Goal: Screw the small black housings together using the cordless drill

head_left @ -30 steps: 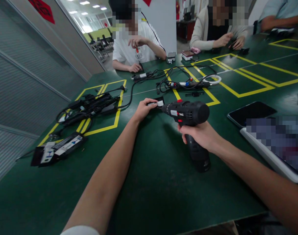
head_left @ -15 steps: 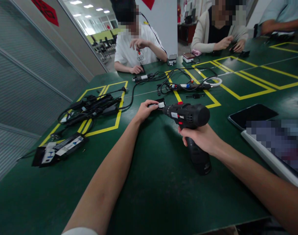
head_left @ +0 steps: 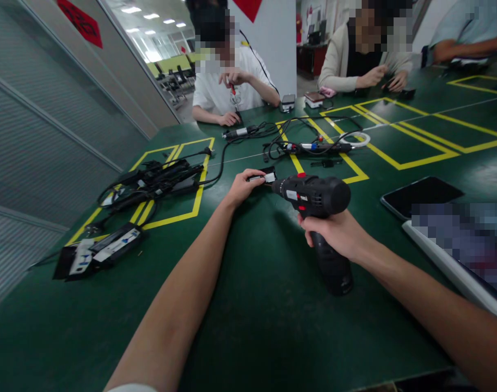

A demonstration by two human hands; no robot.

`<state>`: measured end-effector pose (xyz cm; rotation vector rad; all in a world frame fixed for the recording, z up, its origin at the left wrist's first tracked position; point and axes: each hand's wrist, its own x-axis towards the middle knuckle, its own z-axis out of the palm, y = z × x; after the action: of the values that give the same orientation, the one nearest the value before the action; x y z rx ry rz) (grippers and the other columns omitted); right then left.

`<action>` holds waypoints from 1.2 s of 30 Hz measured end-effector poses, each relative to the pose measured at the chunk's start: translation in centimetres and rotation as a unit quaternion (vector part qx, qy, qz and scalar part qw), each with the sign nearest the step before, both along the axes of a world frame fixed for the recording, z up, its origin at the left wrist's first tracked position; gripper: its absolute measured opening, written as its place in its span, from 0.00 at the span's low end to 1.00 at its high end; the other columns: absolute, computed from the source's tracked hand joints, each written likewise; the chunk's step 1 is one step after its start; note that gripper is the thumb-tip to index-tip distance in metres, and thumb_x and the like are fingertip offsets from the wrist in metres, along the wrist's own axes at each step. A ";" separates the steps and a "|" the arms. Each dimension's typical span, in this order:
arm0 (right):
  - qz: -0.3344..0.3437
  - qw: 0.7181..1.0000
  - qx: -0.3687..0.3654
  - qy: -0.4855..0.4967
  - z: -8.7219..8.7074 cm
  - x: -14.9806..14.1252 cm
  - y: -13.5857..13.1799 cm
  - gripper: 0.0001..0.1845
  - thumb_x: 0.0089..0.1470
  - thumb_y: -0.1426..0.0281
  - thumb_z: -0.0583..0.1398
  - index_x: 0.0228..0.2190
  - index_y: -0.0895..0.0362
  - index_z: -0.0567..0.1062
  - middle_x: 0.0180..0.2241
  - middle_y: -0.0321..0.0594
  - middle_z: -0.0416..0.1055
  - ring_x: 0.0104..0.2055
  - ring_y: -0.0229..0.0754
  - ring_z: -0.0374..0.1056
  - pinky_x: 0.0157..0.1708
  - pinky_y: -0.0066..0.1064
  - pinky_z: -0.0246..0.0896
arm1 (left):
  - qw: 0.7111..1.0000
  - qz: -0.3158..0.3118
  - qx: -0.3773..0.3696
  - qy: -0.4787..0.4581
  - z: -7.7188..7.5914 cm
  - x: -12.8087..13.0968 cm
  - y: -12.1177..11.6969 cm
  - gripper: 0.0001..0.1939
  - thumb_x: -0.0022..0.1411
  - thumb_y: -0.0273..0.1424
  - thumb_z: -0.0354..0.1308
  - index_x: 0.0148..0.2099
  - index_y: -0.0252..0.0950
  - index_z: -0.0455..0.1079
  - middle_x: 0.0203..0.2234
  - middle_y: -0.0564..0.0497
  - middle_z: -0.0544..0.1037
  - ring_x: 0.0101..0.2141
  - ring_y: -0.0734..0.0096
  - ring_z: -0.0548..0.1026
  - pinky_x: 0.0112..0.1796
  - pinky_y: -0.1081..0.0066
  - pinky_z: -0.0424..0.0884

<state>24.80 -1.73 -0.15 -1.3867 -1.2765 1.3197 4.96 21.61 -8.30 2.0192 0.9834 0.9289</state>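
Note:
My right hand [head_left: 330, 231] is wrapped round the grip of a black cordless drill [head_left: 313, 194] with red buttons. The drill lies level, its nose pointing left toward my left hand [head_left: 245, 186]. Between the left hand's fingers is a small black part with a white label [head_left: 269, 177], held down at the green table [head_left: 248, 305]. The drill's tip reaches the near side of this part; whether it touches cannot be made out. My left fingers cover much of the part.
Left lies a heap of black cables and adapters [head_left: 162, 182], with labelled black pieces [head_left: 115, 243] nearer. Ahead are a corded pen-like tool [head_left: 317, 147] and a white ring [head_left: 356, 140]. A phone [head_left: 422, 196] and a tablet [head_left: 440, 258] lie right. Several people sit across the table.
The view has tilted slightly, so the scene sits a little lower. Both hands, the drill and the small part keep nearly the same positions relative to each other.

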 end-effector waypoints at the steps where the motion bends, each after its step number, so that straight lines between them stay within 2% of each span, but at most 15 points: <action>1: 0.001 1.000 -0.001 -0.001 0.1 0.0 0.0 0.03 0.46 0.72 0.58 0.27 0.58 0.72 0.17 0.36 0.68 0.21 0.39 0.65 0.25 0.32 0.59 | 1.000 -0.001 0.000 -0.001 0.0 0.0 0.0 0.16 0.53 0.39 0.60 0.43 0.38 0.75 0.43 0.49 0.75 0.46 0.62 0.71 0.52 0.63 0.62; 7: 0.000 1.000 -0.006 -0.003 0.4 -0.1 -0.1 0.03 0.45 0.73 0.58 0.26 0.58 0.72 0.17 0.35 0.68 0.21 0.39 0.66 0.25 0.32 0.59 | 1.000 0.009 -0.006 0.001 0.0 0.1 0.0 0.16 0.53 0.39 0.60 0.43 0.39 0.75 0.43 0.49 0.75 0.46 0.62 0.71 0.52 0.62 0.63; 36: 0.003 1.000 -0.007 -0.004 0.2 0.1 0.0 0.04 0.45 0.73 0.57 0.27 0.58 0.72 0.17 0.36 0.68 0.21 0.39 0.66 0.25 0.32 0.58 | 1.000 0.004 0.007 0.006 0.1 0.0 -0.1 0.15 0.53 0.39 0.60 0.42 0.39 0.75 0.43 0.49 0.76 0.46 0.62 0.71 0.52 0.63 0.62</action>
<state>24.88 -1.74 0.05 -1.3999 -1.2784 1.3308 4.95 21.51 -8.18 2.0361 0.9959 0.9313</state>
